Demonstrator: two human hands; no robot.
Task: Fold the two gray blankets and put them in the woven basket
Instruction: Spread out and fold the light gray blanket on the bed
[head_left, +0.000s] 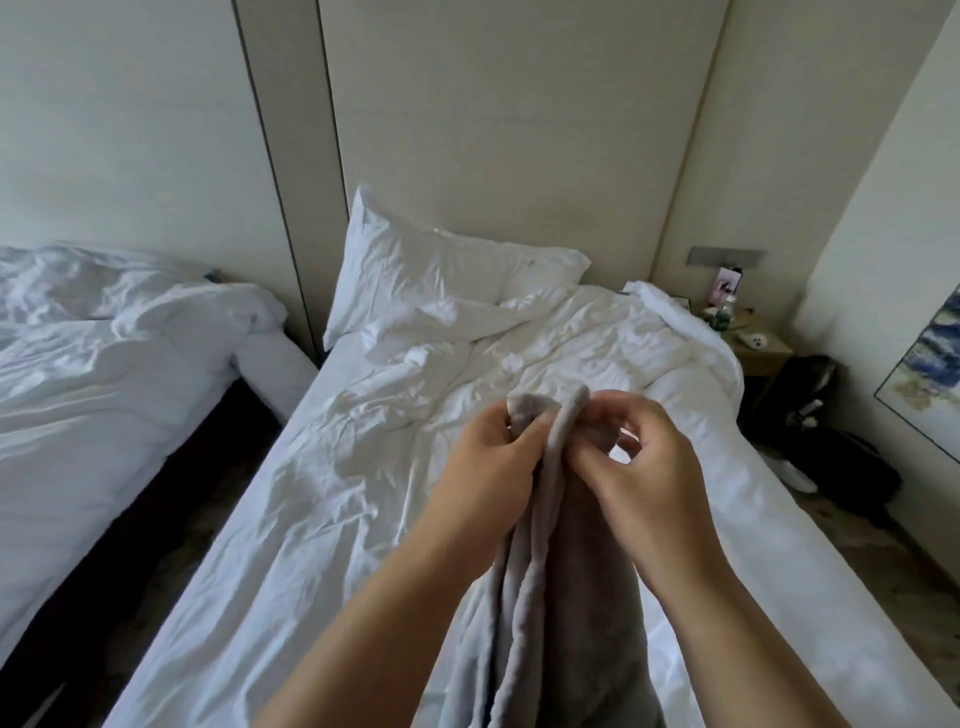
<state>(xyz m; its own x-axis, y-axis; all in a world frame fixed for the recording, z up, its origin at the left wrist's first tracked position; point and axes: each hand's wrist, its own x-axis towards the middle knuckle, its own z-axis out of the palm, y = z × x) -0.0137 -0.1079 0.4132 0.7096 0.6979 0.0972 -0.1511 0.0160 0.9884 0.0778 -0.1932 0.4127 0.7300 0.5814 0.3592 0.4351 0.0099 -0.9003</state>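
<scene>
A soft gray fleece blanket (566, 597) hangs in long vertical folds in the lower centre of the frame, held up by its top edge above the near end of a single bed with crumpled white sheets (337, 467). The left hand (493, 457) sits just left of centre, fingers curled round a bunched corner of the blanket, which pokes out above the knuckles. The right hand (649, 462) is just beside it on the right and pinches the neighbouring stretch of the same edge between thumb and bent fingers. The two hands are close together, with a ridge of the gray cloth standing between them. Below the hands the blanket falls between the forearms and runs out of the bottom of the frame. At the head of the bed, in the upper centre, a wrinkled white pillow (426, 275) leans against the pale panelled wall, and a rumpled white duvet (623, 338) lies heaped toward the right side. A second bed with white bedding (104, 364) fills the left of the frame, apart from the first across a dark gap. At the right a small wooden nightstand (763, 353) carries several small items too small to tell, and a dark bag (831, 457) lies on the floor near it.
</scene>
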